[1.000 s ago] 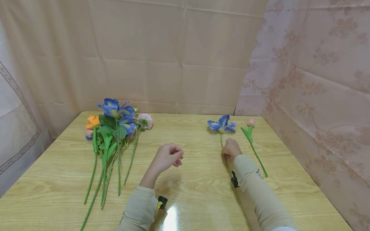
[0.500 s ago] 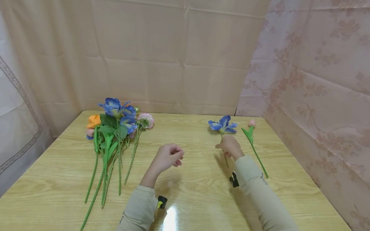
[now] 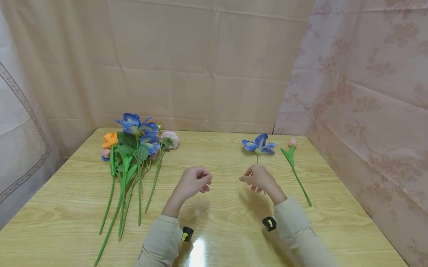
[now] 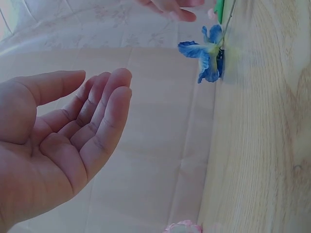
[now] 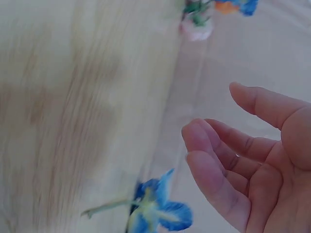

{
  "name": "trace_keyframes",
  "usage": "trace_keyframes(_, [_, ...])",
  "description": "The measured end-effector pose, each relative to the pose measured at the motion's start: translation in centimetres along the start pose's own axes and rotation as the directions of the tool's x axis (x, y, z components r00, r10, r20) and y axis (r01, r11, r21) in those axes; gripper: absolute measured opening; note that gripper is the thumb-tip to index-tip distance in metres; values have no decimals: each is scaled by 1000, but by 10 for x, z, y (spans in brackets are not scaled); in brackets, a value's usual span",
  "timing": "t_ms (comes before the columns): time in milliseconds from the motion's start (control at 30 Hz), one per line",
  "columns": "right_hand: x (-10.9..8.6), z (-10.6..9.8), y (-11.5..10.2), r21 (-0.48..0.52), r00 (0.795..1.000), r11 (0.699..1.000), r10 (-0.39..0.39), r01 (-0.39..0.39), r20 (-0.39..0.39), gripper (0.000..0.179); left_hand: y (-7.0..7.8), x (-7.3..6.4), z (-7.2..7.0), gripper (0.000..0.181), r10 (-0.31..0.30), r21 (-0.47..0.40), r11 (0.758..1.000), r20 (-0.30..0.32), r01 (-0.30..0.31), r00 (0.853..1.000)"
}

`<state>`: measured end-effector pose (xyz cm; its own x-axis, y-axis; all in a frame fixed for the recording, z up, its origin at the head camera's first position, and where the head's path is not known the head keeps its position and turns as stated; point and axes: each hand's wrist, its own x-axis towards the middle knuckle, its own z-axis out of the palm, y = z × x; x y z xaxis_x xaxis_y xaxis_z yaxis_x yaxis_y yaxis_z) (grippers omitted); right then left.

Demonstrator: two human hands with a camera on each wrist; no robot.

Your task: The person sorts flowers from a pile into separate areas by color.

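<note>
My right hand (image 3: pixel 261 179) hovers over the stem of a blue iris (image 3: pixel 259 144) lying at the table's right side. In the right wrist view the fingers are loosely bent with nothing between them, and the same iris (image 5: pixel 156 211) lies apart from them. My left hand (image 3: pixel 192 183) is held above the middle of the table, fingers relaxed; the left wrist view shows its palm (image 4: pixel 53 165) holding nothing. To the right of the iris lies a pink tulip (image 3: pixel 292 143) with a green stem.
At the left lies a bunch of artificial flowers: blue irises (image 3: pixel 131 124), an orange bloom (image 3: pixel 110 140) and a pink carnation (image 3: pixel 170 140), their green stems toward me. Beige curtain (image 3: pixel 188 62) hangs behind the wooden table (image 3: pixel 210 227); patterned cloth (image 3: pixel 374 115) hangs at the right.
My right hand has let go of the iris stem, drawing up and back toward me as its fingers loosened. The iris stays on the table. My left hand has not moved.
</note>
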<state>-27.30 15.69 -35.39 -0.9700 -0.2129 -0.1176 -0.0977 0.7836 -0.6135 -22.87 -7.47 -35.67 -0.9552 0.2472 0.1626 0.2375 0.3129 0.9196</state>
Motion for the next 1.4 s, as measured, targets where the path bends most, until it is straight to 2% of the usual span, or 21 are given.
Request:
trace_keyframes(333, [-25,4,-19,1,996,996,-86,86,-8,26,1,-2,0,12,16,25,1000,-3,-16,1000])
trace_keyframes(567, [-33,7,-26,15,992,992,-122,123,-19,25,4,-3,2,13,36,39,999,7,-37,999])
trace_keyframes(700, [-35,7,-29,14,991,991,-133,133,-14,24,3,-2,2,12,45,60,997,-10,-44,999])
trace_keyframes(833, [-37,7,-31,18,988,988,-152,152,-3,23,5,0,-2,11,39,150,988,-64,-29,997])
trace_keyframes(900, [-38,7,-32,20,987,987,-160,160,1,23,7,2,-6,11,50,232,973,-115,-22,992])
trace_keyframes(967, [-38,8,-32,19,986,986,-167,166,5,23,8,5,-13,11,70,316,949,-181,-9,981])
trace_keyframes(1067, [-38,10,-31,19,987,987,-161,161,11,22,6,9,-27,11,98,420,907,-289,33,952])
trace_keyframes(1200, [-38,12,-29,12,987,988,-156,156,23,22,-6,8,-48,16,31,507,842,-386,185,922])
trace_keyframes(1267, [-38,13,-28,8,986,987,-164,164,26,21,-15,6,-58,16,-16,548,797,-401,254,916])
trace_keyframes(1333, [-38,14,-28,6,985,985,-170,170,27,22,-24,4,-65,10,-70,564,764,-412,314,909])
trace_keyframes(1400, [-38,14,-28,5,984,984,-176,176,32,22,-33,2,-69,14,-116,558,744,-434,367,894])
